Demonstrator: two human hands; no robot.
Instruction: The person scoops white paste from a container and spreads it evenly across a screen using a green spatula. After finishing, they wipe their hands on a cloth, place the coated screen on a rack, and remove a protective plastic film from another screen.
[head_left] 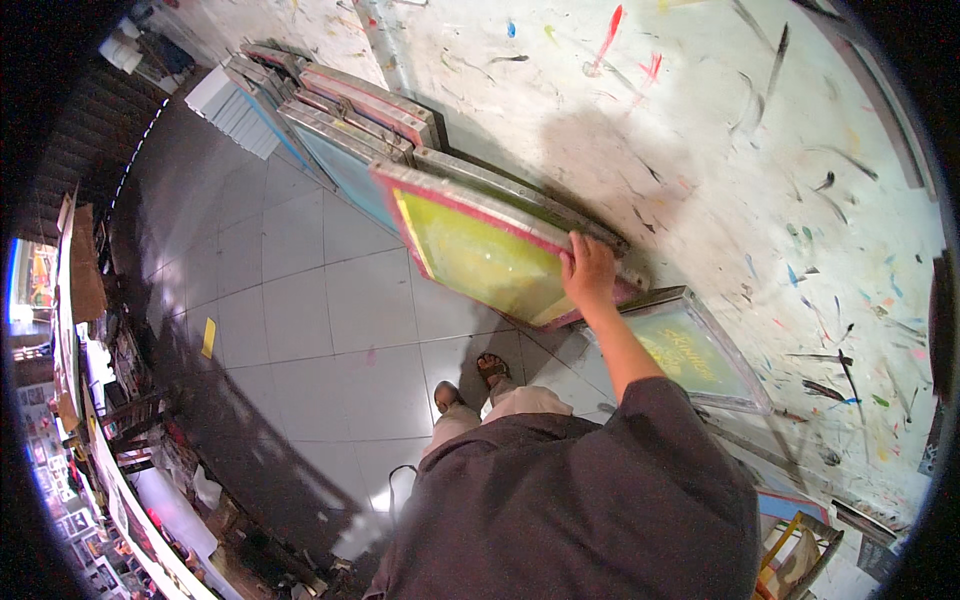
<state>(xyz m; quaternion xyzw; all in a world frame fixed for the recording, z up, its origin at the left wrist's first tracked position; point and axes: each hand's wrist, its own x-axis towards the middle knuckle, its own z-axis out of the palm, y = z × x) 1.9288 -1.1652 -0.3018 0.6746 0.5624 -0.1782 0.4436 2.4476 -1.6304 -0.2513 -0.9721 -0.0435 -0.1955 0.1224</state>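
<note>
My right hand (592,272) is closed over the top edge of a screen-printing frame (490,250), near its right corner. That frame has a reddish border and a yellow-green mesh, and it stands tilted on the floor in front of other frames. Directly behind it leans another frame (520,188) with a greenish mesh. Close to my forearm, a frame with a grey border (690,355) and yellow lettering on its mesh rests against the wall. My left hand is out of sight.
More screen frames (345,125) lean in a row along the paint-smeared wall (700,120). Grey tiles (290,320) cover the floor, with a yellow scrap (208,337) on it. Cluttered shelving (130,420) runs down the left side. A wooden-framed item (795,555) stands at lower right.
</note>
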